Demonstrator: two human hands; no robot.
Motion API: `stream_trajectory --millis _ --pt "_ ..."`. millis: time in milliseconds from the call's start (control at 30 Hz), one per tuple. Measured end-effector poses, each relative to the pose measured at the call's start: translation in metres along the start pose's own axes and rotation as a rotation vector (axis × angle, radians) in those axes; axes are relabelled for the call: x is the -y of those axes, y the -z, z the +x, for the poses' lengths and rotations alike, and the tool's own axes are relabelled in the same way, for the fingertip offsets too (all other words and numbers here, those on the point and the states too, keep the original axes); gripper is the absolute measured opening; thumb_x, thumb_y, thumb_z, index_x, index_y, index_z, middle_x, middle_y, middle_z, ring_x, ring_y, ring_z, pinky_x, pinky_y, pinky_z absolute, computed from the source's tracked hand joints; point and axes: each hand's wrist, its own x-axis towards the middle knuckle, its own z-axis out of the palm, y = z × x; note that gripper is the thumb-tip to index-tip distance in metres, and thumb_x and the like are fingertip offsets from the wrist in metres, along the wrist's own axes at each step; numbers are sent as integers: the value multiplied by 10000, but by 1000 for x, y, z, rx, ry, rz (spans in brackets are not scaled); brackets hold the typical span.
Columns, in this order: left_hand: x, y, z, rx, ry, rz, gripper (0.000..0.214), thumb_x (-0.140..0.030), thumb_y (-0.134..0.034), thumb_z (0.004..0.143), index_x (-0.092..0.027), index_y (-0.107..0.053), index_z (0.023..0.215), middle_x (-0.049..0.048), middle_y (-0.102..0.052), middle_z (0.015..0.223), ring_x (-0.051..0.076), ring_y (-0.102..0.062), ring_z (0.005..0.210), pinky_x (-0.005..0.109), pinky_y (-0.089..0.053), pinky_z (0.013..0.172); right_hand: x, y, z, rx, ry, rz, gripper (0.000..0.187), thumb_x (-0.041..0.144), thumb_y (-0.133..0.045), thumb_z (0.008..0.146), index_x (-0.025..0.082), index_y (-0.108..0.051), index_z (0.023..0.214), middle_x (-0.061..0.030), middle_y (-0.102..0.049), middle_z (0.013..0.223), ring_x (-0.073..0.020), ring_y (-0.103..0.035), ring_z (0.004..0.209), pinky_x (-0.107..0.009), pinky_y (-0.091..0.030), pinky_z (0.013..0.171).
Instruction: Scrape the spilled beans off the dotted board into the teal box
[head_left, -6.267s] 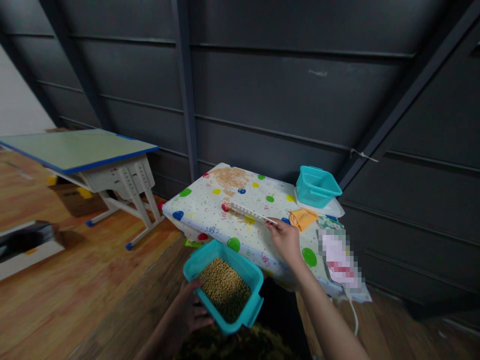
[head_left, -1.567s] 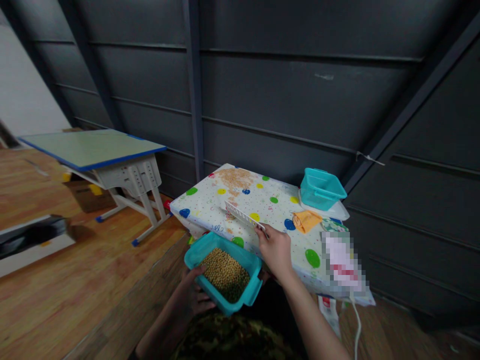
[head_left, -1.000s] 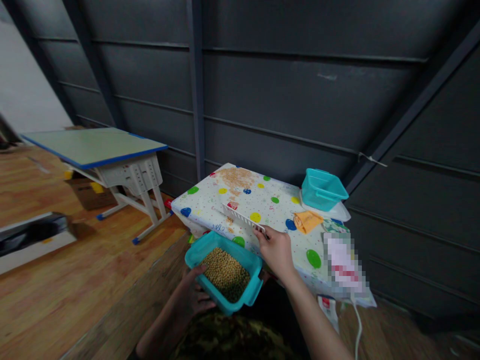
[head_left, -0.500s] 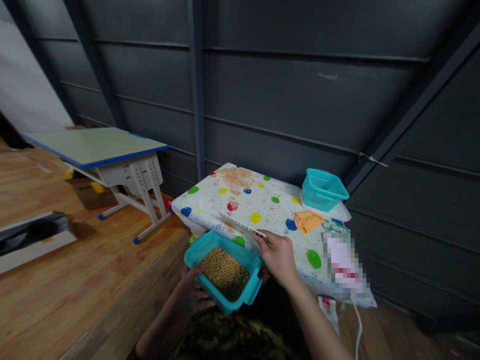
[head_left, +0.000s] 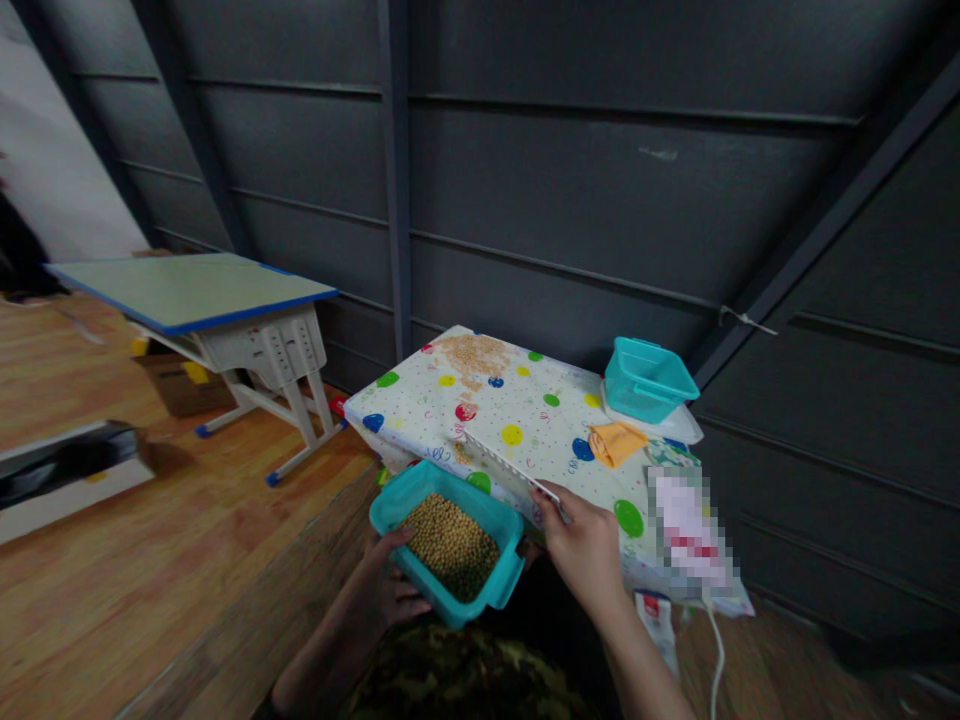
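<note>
A turquoise tub (head_left: pixel 507 588) filled with yellow beans (head_left: pixel 448 540) sits low at the table's near edge. My left hand (head_left: pixel 384 585) grips its left side, thumb over the rim and fingers under the wall. My right hand (head_left: pixel 583 548) is closed on the end of a thin white comb-like strip (head_left: pixel 499 462), tilted above the tablecloth just beyond the tub. Small pale beans or grains (head_left: pixel 472 355) lie loose at the far left of the table, and a few more are near the strip's tip.
The small table has a balloon-print cloth (head_left: pixel 551 425). At its right end are another turquoise tub (head_left: pixel 649 385) on a white lid or tray, an orange cloth (head_left: pixel 616 443) and a blurred packet (head_left: pixel 686 530). A dark panelled wall (head_left: pixel 562 180) stands behind; a green-topped desk (head_left: pixel 195 285) is to the left.
My right hand has moved right and toward me, drawing the white strip along with it. My left hand and the tub have stayed where they were.
</note>
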Motion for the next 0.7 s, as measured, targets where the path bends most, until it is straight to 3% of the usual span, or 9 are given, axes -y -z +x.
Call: stream_trajectory --millis 267,533,700 --pt "-1 -3 -2 1 -9 31 357 -435 -515 1003 -265 -422 1303 117 -608 1087 301 -729 796 413 -619 720 13 16 -21 40 117 51 307 193 -575 1001 258 -870 1054 -36 -861 1007 -241 -847 858 -314 -695 819" --pt "0 -1 1 7 8 33 430 -434 -520 995 -278 -390 1374 92 -565 1056 292 -722 750 411 -624 701 11 0 -9 -47 71 -7 321 266 -552 1046 240 -870 1007 -63 -860 924 -252 -841 775 -300 -680 726" --pt "0 -1 0 14 -24 53 525 -469 -497 992 -308 -318 1458 134 -588 1134 299 -736 774 413 -632 724 14 -6 -4 -41 68 -11 326 272 -550 1051 224 -866 986 -78 -859 918 -257 -840 768 -294 -664 702"
